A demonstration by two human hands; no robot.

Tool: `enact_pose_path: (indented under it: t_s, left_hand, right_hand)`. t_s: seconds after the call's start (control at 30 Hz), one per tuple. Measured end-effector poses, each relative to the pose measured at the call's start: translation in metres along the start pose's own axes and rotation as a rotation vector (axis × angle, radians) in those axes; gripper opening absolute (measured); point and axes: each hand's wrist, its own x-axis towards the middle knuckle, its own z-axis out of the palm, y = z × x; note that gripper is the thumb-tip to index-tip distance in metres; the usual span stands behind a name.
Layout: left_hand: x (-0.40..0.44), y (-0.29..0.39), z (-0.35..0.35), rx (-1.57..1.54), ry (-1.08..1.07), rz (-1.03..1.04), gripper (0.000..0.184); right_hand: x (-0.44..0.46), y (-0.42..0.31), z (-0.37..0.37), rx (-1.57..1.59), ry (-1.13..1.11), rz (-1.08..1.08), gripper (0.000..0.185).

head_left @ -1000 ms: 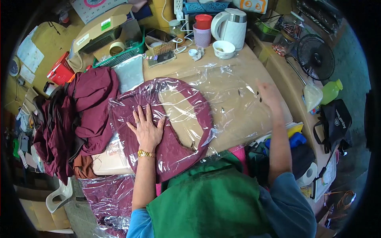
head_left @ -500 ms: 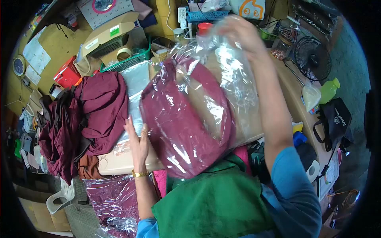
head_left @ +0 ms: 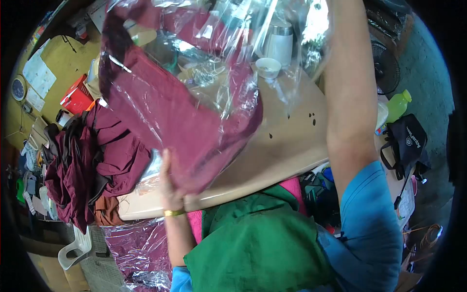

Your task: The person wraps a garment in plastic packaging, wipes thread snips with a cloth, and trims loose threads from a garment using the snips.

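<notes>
A maroon garment in a clear plastic bag (head_left: 165, 107) hangs raised and tilted over the table, its upper part cut off by the frame's top edge. At its lower left corner, my left hand (head_left: 171, 187) touches the bag; one finger points up, and the others are blurred or hidden behind it. My right arm reaches up along the bag's right side and out of the top of the view, so the right hand is not visible. Loose maroon and dark cloth (head_left: 73, 170) lies at the table's left side.
Behind the bag stand a white kettle (head_left: 279, 44) and a small white bowl (head_left: 268, 67). The brown table (head_left: 292, 141) has several dark marks. A bagged maroon bundle (head_left: 141, 248) is below the table edge. A black bag (head_left: 408, 141) lies right, near a green bottle (head_left: 399, 104).
The bagged garment has risen from the table and shifted up and left. My right hand has left the view at the top. My left hand moved from flat on the bag to its lower corner.
</notes>
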Motion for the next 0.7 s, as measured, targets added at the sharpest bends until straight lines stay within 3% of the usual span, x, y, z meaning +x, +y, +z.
enact_pose_path:
  t_s: [0.07,0.2,0.27,0.3,0.33,0.4,0.47,0.5,0.53,0.6,0.63,0.7]
  left_hand:
    - [-0.003,0.048,-0.035,0.167,-0.062,0.139,0.037]
    - [-0.016,0.124,-0.109,0.925,0.042,0.326,0.025]
    - [-0.019,0.130,-0.144,1.542,0.189,0.599,0.033]
    - [-0.037,0.135,-0.123,1.833,0.423,0.743,0.046]
    - [-0.034,0.140,-0.119,1.980,0.515,1.016,0.046]
    - [-0.033,0.122,-0.055,1.406,0.110,0.933,0.047]
    - [-0.047,0.080,0.039,1.521,-0.283,0.848,0.052]
    - [-0.038,0.044,0.061,1.339,-0.442,0.927,0.060]
    - [-0.036,0.016,0.089,1.299,-0.572,1.021,0.068]
    - [-0.012,-0.020,0.111,1.334,-0.704,1.099,0.053]
    - [0.002,-0.020,0.110,1.329,-0.707,1.103,0.053]
    - [0.027,-0.003,0.104,1.600,-0.739,1.188,0.027]
  right_hand:
    - [-0.015,0.008,-0.039,-0.201,0.053,0.007,0.010]
    - [-0.130,0.100,-0.093,-0.498,-0.067,0.260,0.012]
    - [-0.218,0.132,-0.089,-0.346,-0.151,0.642,0.027]
    - [-0.258,0.155,-0.094,-0.251,-0.226,0.701,0.030]
    - [-0.275,0.147,-0.089,-0.231,-0.284,0.800,0.028]
    - [-0.282,0.131,-0.067,-0.203,-0.469,0.930,0.021]
    - [-0.276,0.099,-0.039,0.001,-0.632,0.924,0.016]
    - [-0.272,0.089,-0.025,0.195,-0.661,0.869,0.016]
    - [-0.271,0.084,-0.013,0.197,-0.664,0.860,0.016]
    - [-0.269,0.077,0.000,0.431,-0.687,0.579,0.020]
    - [-0.258,0.073,-0.008,0.315,-0.741,0.624,0.023]
    - [-0.252,0.089,-0.034,0.132,-0.742,0.705,0.024]
